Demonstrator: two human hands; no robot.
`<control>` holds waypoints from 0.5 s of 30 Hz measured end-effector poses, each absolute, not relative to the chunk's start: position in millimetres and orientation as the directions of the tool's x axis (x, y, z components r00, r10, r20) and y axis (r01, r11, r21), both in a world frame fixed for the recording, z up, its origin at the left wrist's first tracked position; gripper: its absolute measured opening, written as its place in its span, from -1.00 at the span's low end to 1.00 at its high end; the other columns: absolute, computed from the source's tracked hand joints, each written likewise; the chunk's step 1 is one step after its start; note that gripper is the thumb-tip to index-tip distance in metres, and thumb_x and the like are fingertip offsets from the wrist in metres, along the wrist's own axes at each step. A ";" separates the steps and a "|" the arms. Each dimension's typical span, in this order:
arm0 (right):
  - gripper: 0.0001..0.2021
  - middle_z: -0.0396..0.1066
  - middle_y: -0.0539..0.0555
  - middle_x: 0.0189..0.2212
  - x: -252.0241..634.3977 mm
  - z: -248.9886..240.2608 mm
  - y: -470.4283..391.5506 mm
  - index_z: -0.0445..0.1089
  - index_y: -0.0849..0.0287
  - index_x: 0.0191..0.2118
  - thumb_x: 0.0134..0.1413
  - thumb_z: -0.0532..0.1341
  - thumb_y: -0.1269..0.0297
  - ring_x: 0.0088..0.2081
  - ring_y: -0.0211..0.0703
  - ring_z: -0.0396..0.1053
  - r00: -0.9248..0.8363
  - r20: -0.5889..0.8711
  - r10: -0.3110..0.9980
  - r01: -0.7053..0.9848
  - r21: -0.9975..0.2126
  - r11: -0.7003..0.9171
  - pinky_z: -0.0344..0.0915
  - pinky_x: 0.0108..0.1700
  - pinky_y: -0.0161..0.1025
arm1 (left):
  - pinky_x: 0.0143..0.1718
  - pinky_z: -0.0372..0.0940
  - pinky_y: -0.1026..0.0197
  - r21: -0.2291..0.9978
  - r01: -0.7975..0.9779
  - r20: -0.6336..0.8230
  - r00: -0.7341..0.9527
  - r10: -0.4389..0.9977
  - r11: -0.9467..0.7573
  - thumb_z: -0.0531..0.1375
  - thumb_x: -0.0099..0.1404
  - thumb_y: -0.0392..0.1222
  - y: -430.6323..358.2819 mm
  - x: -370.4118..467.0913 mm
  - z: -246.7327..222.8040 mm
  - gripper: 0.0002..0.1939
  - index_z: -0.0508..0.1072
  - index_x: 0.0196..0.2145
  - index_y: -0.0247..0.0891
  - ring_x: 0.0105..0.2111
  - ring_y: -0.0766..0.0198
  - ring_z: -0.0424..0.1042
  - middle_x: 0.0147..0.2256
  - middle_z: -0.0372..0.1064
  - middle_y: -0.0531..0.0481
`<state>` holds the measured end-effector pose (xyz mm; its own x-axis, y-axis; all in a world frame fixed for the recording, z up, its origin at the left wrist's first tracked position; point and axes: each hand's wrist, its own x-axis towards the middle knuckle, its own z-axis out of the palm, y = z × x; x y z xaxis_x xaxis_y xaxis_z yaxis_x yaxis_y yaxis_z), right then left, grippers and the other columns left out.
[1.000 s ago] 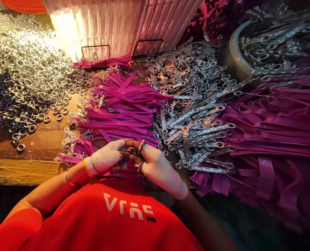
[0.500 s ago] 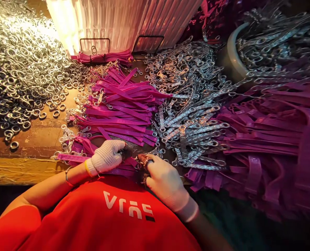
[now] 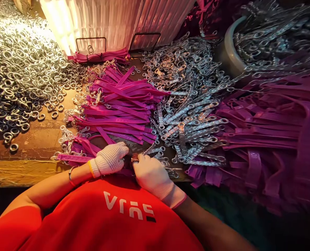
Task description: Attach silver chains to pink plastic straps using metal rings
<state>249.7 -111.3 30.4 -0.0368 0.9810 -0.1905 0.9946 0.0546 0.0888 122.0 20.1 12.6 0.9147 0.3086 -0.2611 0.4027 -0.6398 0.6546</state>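
Left hand (image 3: 111, 158) and right hand (image 3: 151, 174) are facing each other half-curled, can't tell if they're gripping anything, with pink straps (image 3: 115, 121) lying just beyond the left, metal chains (image 3: 207, 128) beyond and right of the right, rings (image 3: 26, 80) piling up left of both.

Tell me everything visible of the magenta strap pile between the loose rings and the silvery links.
The magenta strap pile holds many flat, narrow, glossy bands, plastic-looking, overlapping and lying mostly crosswise on the brown bench. Pale links cluster along its left side; its right edge meets the silvery links. The left grip hides part of its near edge; contact is unclear.
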 end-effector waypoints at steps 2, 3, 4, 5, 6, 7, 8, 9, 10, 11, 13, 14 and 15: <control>-0.73 0.42 0.28 -0.44 248.4 31.7 -106.5 0.48 0.27 -0.43 0.17 0.05 0.52 -0.46 -0.08 0.31 -0.040 -0.248 0.968 0.994 0.087 0.064 -0.11 -0.49 -0.18 | -0.15 0.26 0.15 0.668 0.410 -0.260 0.910 0.322 -0.621 0.09 0.09 -0.39 22.6 124.4 6.7 -0.84 0.41 -0.37 -0.25 -0.22 0.08 0.37 -0.25 0.37 -0.16; -0.72 0.43 0.28 -0.43 248.1 32.1 -104.1 0.48 0.28 -0.41 0.19 0.04 0.52 -0.46 -0.08 0.33 -0.041 -0.271 0.962 0.994 0.089 0.068 -0.10 -0.49 -0.19 | -0.15 0.26 0.15 0.687 0.413 -0.254 0.907 0.335 -0.598 0.10 0.09 -0.38 24.4 125.5 4.0 -0.85 0.42 -0.38 -0.25 -0.23 0.09 0.37 -0.26 0.38 -0.15; -0.72 0.43 0.28 -0.43 248.1 32.4 -102.1 0.49 0.28 -0.38 0.20 0.04 0.52 -0.45 -0.07 0.35 -0.043 -0.289 0.956 0.993 0.091 0.072 -0.08 -0.49 -0.19 | -0.14 0.26 0.16 0.724 0.407 -0.240 0.906 0.349 -0.557 0.11 0.08 -0.39 26.5 126.3 1.8 -0.84 0.44 -0.39 -0.26 -0.23 0.10 0.38 -0.27 0.40 -0.14; -0.72 0.44 0.28 -0.42 248.5 32.9 -100.3 0.49 0.28 -0.36 0.20 0.04 0.51 -0.44 -0.06 0.38 -0.043 -0.303 0.952 0.993 0.092 0.074 -0.05 -0.49 -0.20 | -0.14 0.26 0.17 0.780 0.388 -0.220 0.904 0.366 -0.490 0.11 0.07 -0.39 29.0 126.5 0.4 -0.82 0.46 -0.38 -0.26 -0.23 0.12 0.38 -0.28 0.42 -0.12; -0.73 0.45 0.26 -0.41 249.7 33.7 -98.9 0.50 0.27 -0.35 0.19 0.05 0.52 -0.42 -0.05 0.40 -0.042 -0.313 0.949 0.993 0.089 0.073 -0.01 -0.48 -0.21 | -0.14 0.27 0.19 0.846 0.360 -0.201 0.899 0.389 -0.393 0.11 0.08 -0.39 31.6 125.9 0.1 -0.80 0.49 -0.35 -0.26 -0.25 0.15 0.39 -0.29 0.44 -0.10; -0.76 0.46 0.25 -0.40 251.7 35.0 -98.1 0.50 0.26 -0.33 0.16 0.07 0.52 -0.40 -0.05 0.42 -0.041 -0.325 0.945 0.994 0.078 0.070 0.05 -0.46 -0.22 | -0.18 0.28 0.22 0.908 0.327 -0.199 0.887 0.417 -0.262 0.12 0.11 -0.37 34.2 124.4 1.0 -0.77 0.52 -0.29 -0.27 -0.29 0.20 0.39 -0.32 0.45 -0.07; -0.80 0.48 0.23 -0.38 254.6 37.1 -97.7 0.50 0.24 -0.32 0.12 0.11 0.53 -0.37 -0.04 0.44 -0.036 -0.340 0.940 0.996 0.064 0.062 0.11 -0.44 -0.22 | -0.27 0.28 0.26 0.949 0.298 -0.227 0.872 0.435 -0.101 0.13 0.17 -0.33 36.3 122.0 3.0 -0.74 0.53 -0.20 -0.27 -0.38 0.26 0.38 -0.37 0.45 -0.04; -0.83 0.49 0.23 -0.35 258.5 39.9 -98.0 0.50 0.24 -0.32 0.06 0.16 0.53 -0.35 -0.04 0.45 -0.027 -0.358 0.933 0.998 0.046 0.046 0.17 -0.42 -0.22 | -0.39 0.25 0.30 0.959 0.273 -0.279 0.858 0.431 0.076 0.14 0.21 -0.26 37.9 118.8 6.1 -0.69 0.52 -0.10 -0.28 -0.48 0.33 0.32 -0.43 0.43 0.00; -0.86 0.50 0.22 -0.31 263.2 43.3 -98.6 0.50 0.23 -0.32 0.01 0.21 0.53 -0.33 -0.04 0.46 -0.019 -0.368 0.930 1.000 0.012 0.025 0.22 -0.38 -0.23 | -0.52 0.17 0.33 0.935 0.254 -0.338 0.849 0.407 0.248 0.16 0.24 -0.18 38.6 115.2 9.9 -0.62 0.49 0.00 -0.30 -0.58 0.38 0.24 -0.48 0.39 0.03; -0.86 0.51 0.22 -0.27 268.2 47.2 -99.5 0.50 0.23 -0.30 -0.03 0.24 0.51 -0.31 -0.04 0.47 -0.015 -0.361 0.933 0.999 -0.047 -0.002 0.27 -0.34 -0.23 | -0.61 0.07 0.36 0.888 0.236 -0.388 0.846 0.367 0.395 0.19 0.24 -0.11 38.6 111.5 14.1 -0.54 0.45 0.07 -0.32 -0.64 0.42 0.15 -0.52 0.35 0.06; -0.81 0.51 0.19 -0.19 277.6 55.1 -100.6 0.49 0.20 -0.20 0.01 0.26 0.44 -0.23 -0.06 0.49 0.000 -0.265 0.964 0.963 -0.260 -0.071 0.35 -0.24 -0.24 | -0.68 -0.09 0.38 0.792 0.194 -0.422 0.860 0.288 0.579 0.25 0.21 -0.06 36.5 105.6 23.0 -0.43 0.40 0.14 -0.35 -0.69 0.48 0.05 -0.55 0.32 0.07; -0.78 0.51 0.17 -0.15 280.9 58.3 -100.2 0.48 0.18 -0.12 0.07 0.25 0.40 -0.19 -0.07 0.49 0.017 -0.186 0.982 0.913 -0.398 -0.091 0.37 -0.19 -0.25 | -0.69 -0.12 0.38 0.763 0.173 -0.417 0.868 0.270 0.623 0.26 0.19 -0.07 34.7 104.0 27.1 -0.43 0.40 0.13 -0.36 -0.69 0.49 0.03 -0.55 0.31 0.07; -0.74 0.51 0.14 -0.13 282.7 60.6 -98.8 0.45 0.14 -0.05 0.12 0.22 0.37 -0.16 -0.09 0.48 0.041 -0.106 0.994 0.845 -0.527 -0.091 0.38 -0.15 -0.25 | -0.69 -0.14 0.39 0.745 0.158 -0.413 0.872 0.262 0.648 0.27 0.19 -0.09 32.7 103.3 30.6 -0.45 0.42 0.11 -0.36 -0.69 0.51 0.02 -0.54 0.30 0.07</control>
